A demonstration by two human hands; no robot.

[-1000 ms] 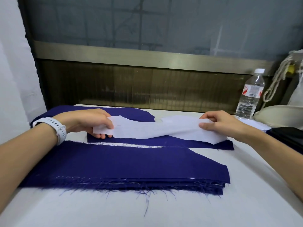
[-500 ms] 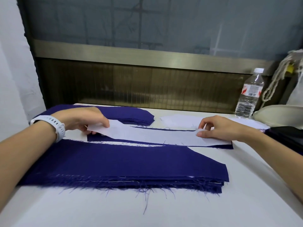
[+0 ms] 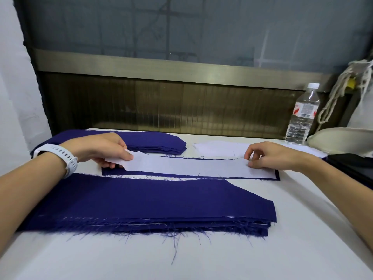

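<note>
Hands of 1 person lay a long white strip over a navy strip of similar outline on a white table. The white strip lies nearly flat, its long axis running left to right, straight ahead of the person, with 1 hand at each end.

The left hand, with a white watch on its wrist, pinches the notched left end between thumb and fingers; that end appears lifted a little off the navy cloth. The right hand has curled fingers and its thumb tip down on the strip near the right end; whether it pinches the far edge or only presses is unclear.

Navy shows as a thin border along the near edge and right end, and more widely below the left end. That left end, in the left hand, is probably what needs lowering into line.

Nearer the person lies a stack of navy pieces with frayed edges. Beyond the left hand is a second navy stack, and beside it a pile of white pieces. At far right stands a capped clear bottle, apparently holding water, next to a cream bag whose contents are hidden.
</note>
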